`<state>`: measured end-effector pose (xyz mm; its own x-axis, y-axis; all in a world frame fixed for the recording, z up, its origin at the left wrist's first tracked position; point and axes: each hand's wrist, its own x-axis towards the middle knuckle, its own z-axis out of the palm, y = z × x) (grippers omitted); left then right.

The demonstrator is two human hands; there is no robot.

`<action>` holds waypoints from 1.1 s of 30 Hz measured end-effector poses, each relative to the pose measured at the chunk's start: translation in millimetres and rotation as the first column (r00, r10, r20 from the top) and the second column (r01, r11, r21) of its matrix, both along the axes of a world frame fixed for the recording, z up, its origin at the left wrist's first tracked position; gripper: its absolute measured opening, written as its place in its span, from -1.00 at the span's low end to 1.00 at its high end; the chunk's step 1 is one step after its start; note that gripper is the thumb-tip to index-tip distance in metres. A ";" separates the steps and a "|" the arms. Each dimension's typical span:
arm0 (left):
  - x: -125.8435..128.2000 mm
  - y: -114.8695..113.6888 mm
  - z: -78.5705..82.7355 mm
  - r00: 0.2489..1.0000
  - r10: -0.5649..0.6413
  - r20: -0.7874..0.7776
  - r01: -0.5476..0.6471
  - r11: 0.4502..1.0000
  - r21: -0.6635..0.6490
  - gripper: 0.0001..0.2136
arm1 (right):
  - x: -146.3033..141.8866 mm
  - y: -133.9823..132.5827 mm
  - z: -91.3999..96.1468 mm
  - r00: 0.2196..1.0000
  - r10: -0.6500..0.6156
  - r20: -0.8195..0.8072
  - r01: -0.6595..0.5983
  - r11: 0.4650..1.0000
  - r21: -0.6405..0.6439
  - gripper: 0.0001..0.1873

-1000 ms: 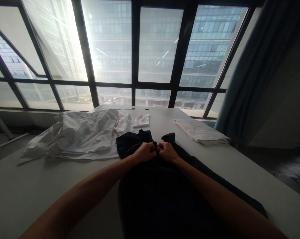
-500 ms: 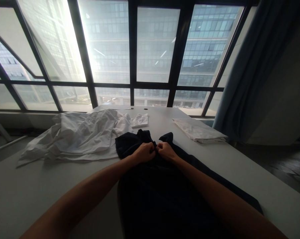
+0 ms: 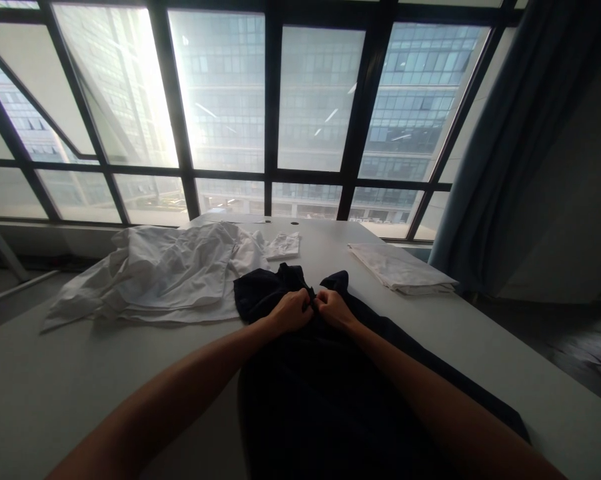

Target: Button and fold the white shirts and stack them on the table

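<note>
A dark navy shirt [image 3: 300, 393] lies spread on the grey table [image 3: 55, 393] in front of me, its collar at the far end. My left hand [image 3: 291, 311] and my right hand [image 3: 333, 308] are side by side at the collar, knuckles nearly touching. Both are closed, pinching the dark fabric at the neck opening. What lies between the fingertips is too dark to make out beyond the cloth.
A heap of crumpled white garments [image 3: 165, 273] lies left of the dark shirt, with a small white piece [image 3: 283, 245] behind it. A folded white garment [image 3: 400, 268] rests at the right. Large windows [image 3: 310, 100] stand behind the table; a curtain [image 3: 510, 147] hangs right.
My hands stay at the collar, pinching the same spot. Only the camera view shifts slightly.
</note>
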<state>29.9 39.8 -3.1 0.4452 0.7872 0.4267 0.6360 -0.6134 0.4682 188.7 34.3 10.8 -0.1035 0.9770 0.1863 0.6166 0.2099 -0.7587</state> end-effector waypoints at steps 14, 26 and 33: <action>-9.6 6.3 1.6 0.991 -0.115 -0.065 0.113 0.993 -0.028 -0.97 | 14.0 -4.6 13.0 0.976 0.183 0.118 -0.197 0.972 0.129 -0.84; -14.4 5.0 9.2 0.977 -0.175 -0.119 0.165 0.982 -0.090 -0.90 | 26.1 -5.5 27.7 0.932 0.313 0.180 -0.345 0.919 0.189 -0.81; -15.3 5.1 7.0 0.966 -0.184 -0.184 0.171 0.981 -0.089 -0.85 | 33.9 3.2 17.3 0.936 0.346 0.071 -0.349 0.937 0.036 -0.71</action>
<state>14.6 44.9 3.8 0.6480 0.7135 0.2663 0.6015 -0.6940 0.3958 222.6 37.4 28.2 -0.4475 0.8684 0.2135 0.5446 0.4540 -0.7052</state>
